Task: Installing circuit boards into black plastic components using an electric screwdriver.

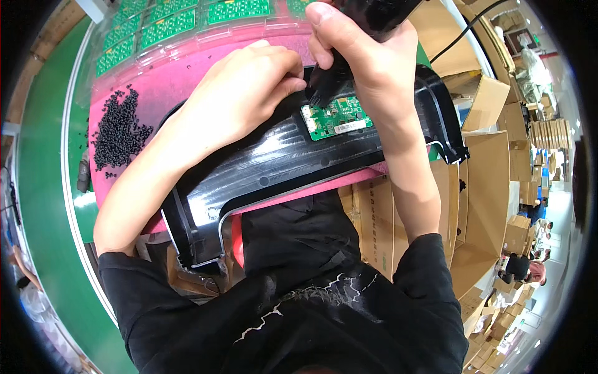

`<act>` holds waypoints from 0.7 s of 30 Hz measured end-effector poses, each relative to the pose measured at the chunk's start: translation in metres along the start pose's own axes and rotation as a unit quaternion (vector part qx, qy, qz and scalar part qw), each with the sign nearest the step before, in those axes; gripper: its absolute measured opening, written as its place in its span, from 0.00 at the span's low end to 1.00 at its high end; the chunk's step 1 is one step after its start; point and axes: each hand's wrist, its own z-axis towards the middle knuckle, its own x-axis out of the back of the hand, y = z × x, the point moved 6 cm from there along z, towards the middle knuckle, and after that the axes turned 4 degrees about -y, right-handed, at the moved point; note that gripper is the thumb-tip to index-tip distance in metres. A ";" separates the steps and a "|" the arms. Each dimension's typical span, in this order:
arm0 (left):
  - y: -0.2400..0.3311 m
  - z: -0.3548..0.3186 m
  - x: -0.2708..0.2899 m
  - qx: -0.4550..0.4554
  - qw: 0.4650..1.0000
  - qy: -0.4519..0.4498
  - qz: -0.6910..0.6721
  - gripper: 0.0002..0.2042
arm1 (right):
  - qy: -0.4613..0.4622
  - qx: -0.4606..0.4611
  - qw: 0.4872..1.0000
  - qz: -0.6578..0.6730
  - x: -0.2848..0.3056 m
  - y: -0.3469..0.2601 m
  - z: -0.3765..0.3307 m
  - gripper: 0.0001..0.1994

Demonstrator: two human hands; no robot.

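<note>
A black power screwdriver (331,76) is gripped in my right hand (383,71), its tip end pointing down at the upper left corner of a green circuit board (336,117). That board lies inside a long, glossy black plastic housing (274,159), tilted across the table. My left hand (246,87) rests over the housing's far edge, beside the screwdriver's tip. Its fingers are curled together, and what they pinch, if anything, is hidden. The exact contact between tip and board is hard to make out.
A heap of small black screws (118,131) lies on the pink mat (171,75) at left. Behind it stands a clear tray (205,42) with several green boards. Open cardboard boxes (486,206) crowd the right side. A black cable (470,26) runs at upper right.
</note>
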 end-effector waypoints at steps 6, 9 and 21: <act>0.007 0.002 -0.005 -0.057 0.996 -0.062 0.004 0.09 | -0.003 0.118 0.989 0.089 0.024 -0.012 -0.025 0.08; 0.011 0.001 -0.005 -0.077 0.994 -0.060 -0.056 0.09 | -0.041 0.176 0.968 0.176 0.034 -0.034 -0.032 0.10; 0.013 0.002 -0.004 0.044 0.926 -0.163 -0.337 0.09 | -0.119 0.212 0.948 0.205 0.034 -0.061 -0.050 0.12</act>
